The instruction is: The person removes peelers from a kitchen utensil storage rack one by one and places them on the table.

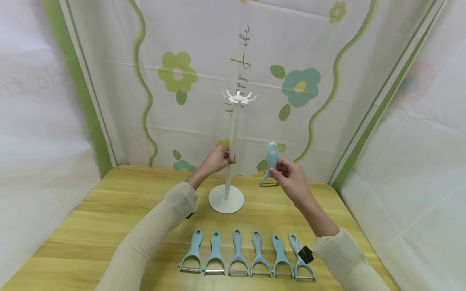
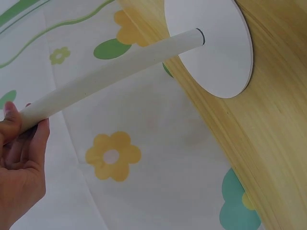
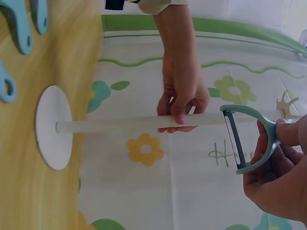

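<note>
A white stand with a round base (image 1: 226, 199), a slim pole (image 1: 233, 129) and a crown of hooks (image 1: 238, 98) stands upright on the table. My left hand (image 1: 217, 158) grips the pole around its middle, thumb and fingers wrapped about it, as the left wrist view (image 2: 21, 158) also shows. To the right of the pole, my right hand (image 1: 293, 178) pinches a light blue peeler (image 1: 272, 155) above the table. Its handle with the hanging hole points up and its blade end points down. In the right wrist view the Y-shaped peeler head (image 3: 249, 112) overlaps the pole.
Several blue peelers (image 1: 237, 246) lie in a row along the front of the wooden table (image 1: 109, 214), handles pointing away from me. A flower-printed curtain (image 1: 204, 121) hangs behind the table, with white sheets (image 1: 418, 161) at both sides.
</note>
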